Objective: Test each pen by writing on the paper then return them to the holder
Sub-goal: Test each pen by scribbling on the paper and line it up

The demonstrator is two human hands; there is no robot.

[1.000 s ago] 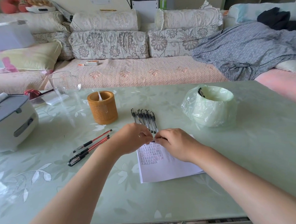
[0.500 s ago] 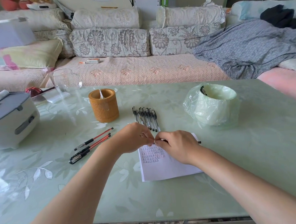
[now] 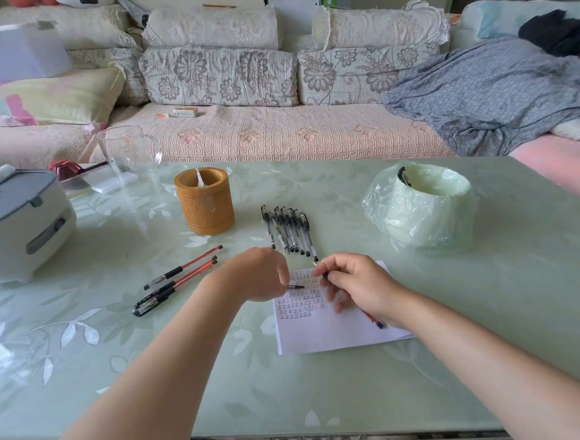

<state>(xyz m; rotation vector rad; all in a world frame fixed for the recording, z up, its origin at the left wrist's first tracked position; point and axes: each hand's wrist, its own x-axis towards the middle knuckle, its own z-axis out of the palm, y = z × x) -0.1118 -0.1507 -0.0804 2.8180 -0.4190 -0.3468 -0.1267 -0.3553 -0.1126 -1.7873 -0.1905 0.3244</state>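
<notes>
Red pen [image 3: 370,313] is lying gripped in my right hand [image 3: 358,285], tip pointing up-left over the paper [image 3: 337,330], while my left hand [image 3: 261,273] is pinching its black cap [image 3: 296,287] just beside.

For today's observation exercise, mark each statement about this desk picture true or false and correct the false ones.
1. The left hand holds a pen cap. True.
2. The brown holder is packed with pens. False: almost empty.
3. The paper is blank. False: rows of writing at its top.
4. Three red pens lie left of the paper. True.
5. The right hand is empty. False: it holds a pen.
</notes>
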